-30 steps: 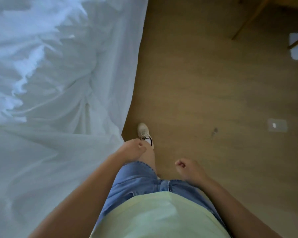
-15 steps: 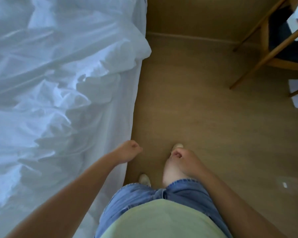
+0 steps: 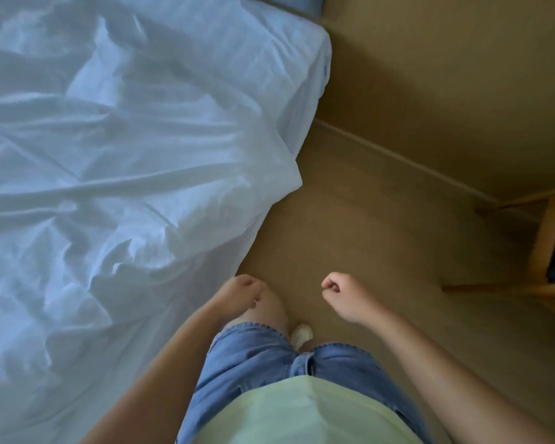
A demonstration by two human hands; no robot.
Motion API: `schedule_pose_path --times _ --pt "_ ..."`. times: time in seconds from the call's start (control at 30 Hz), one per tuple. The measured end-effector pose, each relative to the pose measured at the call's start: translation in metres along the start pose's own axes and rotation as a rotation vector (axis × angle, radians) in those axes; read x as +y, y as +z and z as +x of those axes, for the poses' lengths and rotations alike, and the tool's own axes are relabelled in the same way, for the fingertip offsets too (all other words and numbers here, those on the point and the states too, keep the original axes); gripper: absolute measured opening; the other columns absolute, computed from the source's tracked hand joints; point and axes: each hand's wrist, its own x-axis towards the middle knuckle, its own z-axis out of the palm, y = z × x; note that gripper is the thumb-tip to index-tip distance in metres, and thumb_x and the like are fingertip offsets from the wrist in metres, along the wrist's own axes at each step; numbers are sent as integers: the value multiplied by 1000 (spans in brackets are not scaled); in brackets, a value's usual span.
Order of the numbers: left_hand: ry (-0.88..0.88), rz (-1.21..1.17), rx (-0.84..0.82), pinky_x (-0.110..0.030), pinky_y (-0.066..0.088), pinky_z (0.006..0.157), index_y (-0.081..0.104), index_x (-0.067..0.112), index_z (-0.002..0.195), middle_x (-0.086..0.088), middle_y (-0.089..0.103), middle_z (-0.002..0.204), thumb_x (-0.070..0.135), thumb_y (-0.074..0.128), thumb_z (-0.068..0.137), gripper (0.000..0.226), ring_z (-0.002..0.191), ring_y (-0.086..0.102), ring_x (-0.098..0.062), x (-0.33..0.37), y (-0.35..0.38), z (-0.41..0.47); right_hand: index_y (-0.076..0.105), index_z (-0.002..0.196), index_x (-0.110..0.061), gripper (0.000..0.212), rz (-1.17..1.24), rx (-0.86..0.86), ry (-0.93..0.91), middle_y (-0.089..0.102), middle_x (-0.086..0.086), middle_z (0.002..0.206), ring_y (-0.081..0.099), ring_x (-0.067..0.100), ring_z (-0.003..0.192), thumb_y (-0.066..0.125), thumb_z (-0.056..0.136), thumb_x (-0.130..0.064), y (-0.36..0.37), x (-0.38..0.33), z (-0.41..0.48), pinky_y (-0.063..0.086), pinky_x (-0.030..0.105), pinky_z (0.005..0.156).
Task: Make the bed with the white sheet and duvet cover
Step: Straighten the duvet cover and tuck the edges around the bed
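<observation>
White cotton everywhere, and none of it in hand. The left hand (image 3: 242,291) is curled into a fist just beside the bed's edge and holds nothing. The right hand (image 3: 343,294) is the same, out over the floor (image 3: 382,238). The white sheet (image 3: 125,155) lies rumpled across the bed, with one loose corner drooping over the side. It looks light, soft and limp, so I'd expect it to bunch and drag rather than slide flat. The best hold is probably that hanging corner or the hem, pinched in both hands. A wooden chair (image 3: 548,238) stands well apart on the right.
</observation>
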Motion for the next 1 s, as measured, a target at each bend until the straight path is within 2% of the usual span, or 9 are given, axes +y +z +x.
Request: schedule_pose_path --times 0.13,0.27,0.37,0.5,0.57,0.6,0.67,0.83,1.0 --pt "22 -125 68 -35 51 79 60 26 80 -3 66 87 28 54 91 13 82 62 -20 59 -40 66 58 100 -17 16 -79 -54 -73 62 2 89 53 17 71 47 91 -21 -50 -56 81 41 28 63" --pt "11 -168 100 -25 47 63 59 19 79 -2 63 80 23 54 93 15 75 59 -18 116 -89 135 60 107 -9 22 -106 -98 -81 63 7 101 59 24 88 47 91 -17 -91 -112 150 46 32 74" --pt "-23 -127 150 -31 47 73 58 13 85 -9 60 82 23 53 92 14 75 56 -25 155 -126 176 61 103 -6 19 -76 -119 -86 62 7 98 56 23 89 50 90 -14 -119 -140 196 41 29 71" --pt "-97 -17 308 -29 30 54 45 16 64 -6 44 65 24 49 89 27 62 43 -26 193 -155 231 61 97 -3 17 -96 -124 -75 64 13 100 59 29 95 50 90 -15 -144 -158 274 45 36 79" --pt "-190 -43 337 -32 41 71 57 9 98 -11 55 97 31 48 93 25 90 54 -32 200 -154 261 58 107 -8 23 -125 -140 -40 60 9 110 57 28 102 51 88 -19 -149 -159 317 47 41 88" --pt "-261 -77 331 -36 41 86 47 4 123 -15 49 122 37 48 94 44 110 50 -33 203 -151 278 53 118 -12 33 -139 -153 -29 56 6 116 55 26 107 51 87 -22 -151 -161 340 45 42 92" --pt "-405 -136 342 -37 31 104 22 -2 142 -18 30 144 50 49 92 77 130 34 -33 212 -141 306 36 136 -14 56 -171 -167 -38 47 8 129 47 27 119 55 84 -25 -151 -165 382 42 44 98" --pt "-762 -548 502 -42 28 112 -4 -4 146 -21 17 150 65 67 70 125 139 20 -34 248 -135 359 26 140 -10 99 -115 -295 -20 38 10 140 41 28 128 76 63 -46 -138 -178 450 39 44 103" --pt "-896 -560 625 -39 35 103 8 -8 142 -20 26 142 40 66 81 97 129 37 -36 238 -137 386 19 139 -17 88 -183 -470 -132 49 7 133 51 27 118 72 73 -41 -125 -171 443 42 47 96"
